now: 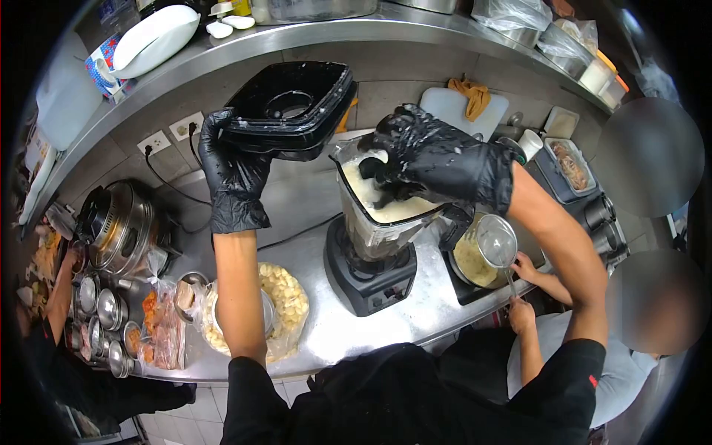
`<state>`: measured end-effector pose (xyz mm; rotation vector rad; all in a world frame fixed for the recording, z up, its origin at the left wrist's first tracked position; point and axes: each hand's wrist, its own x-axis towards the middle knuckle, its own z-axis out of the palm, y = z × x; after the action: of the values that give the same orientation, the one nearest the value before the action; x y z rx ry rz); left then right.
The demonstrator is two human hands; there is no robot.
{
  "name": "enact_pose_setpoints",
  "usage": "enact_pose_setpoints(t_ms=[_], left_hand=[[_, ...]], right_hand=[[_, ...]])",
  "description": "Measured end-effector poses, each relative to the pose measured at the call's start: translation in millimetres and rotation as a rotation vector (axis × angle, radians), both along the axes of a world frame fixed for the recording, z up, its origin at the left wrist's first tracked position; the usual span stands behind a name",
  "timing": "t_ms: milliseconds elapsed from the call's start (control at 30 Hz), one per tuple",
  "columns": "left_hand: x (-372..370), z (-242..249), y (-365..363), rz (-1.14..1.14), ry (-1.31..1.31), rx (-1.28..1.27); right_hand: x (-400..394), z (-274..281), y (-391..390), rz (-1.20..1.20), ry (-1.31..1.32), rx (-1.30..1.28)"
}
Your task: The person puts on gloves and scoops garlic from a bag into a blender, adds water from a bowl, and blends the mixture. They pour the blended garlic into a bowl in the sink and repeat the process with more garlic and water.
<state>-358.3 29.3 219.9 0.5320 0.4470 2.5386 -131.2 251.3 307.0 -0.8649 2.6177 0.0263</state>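
Note:
My left hand (233, 174), in a black glove, holds up a black blender lid (304, 100) by its left edge, with the underside showing. The blender jar (374, 231) stands on its black base (371, 278) and is filled near the rim with a pale, creamy mixture (382, 200). Over the jar's opening is my right hand (423, 159), gloved too, its fingers bent down into the jar at the mixture. A small dark thing shows by those fingers; whether they grip it is hidden.
Left of the blender lies a bag of peeled pale pieces (285, 297). At the right, a co-worker's hands (523, 297) hold a strainer (497, 241) over a pan (471, 259). Another person's arm is at far left. A steel shelf (415, 26) spans above.

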Motion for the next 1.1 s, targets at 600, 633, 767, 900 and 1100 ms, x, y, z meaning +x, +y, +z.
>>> enact_pose_setpoints(t_ms=[600, 633, 767, 900, 1100], left_hand=[[28.6, 0.4, 22.6, 0.051, 0.065, 0.153], [28.0, -1.5, 24.3, 0.053, 0.048, 0.151], [27.1, -2.8, 26.8, 0.021, 0.095, 0.125], [38.5, 5.7, 28.0, 0.051, 0.121, 0.133], [20.2, -10.0, 36.2, 0.293, 0.308, 0.000]], right_hand=[[-80.4, -58.8, 122.3, -0.750, 0.082, -1.219], [-84.8, -65.5, 133.1, -0.579, 0.099, -1.178], [-98.0, -79.4, 154.6, -0.430, 0.397, -0.885], [-61.0, -49.0, 103.5, -0.692, 0.192, -1.287], [-66.9, 0.8, 85.2, -0.407, 0.575, -1.237]])
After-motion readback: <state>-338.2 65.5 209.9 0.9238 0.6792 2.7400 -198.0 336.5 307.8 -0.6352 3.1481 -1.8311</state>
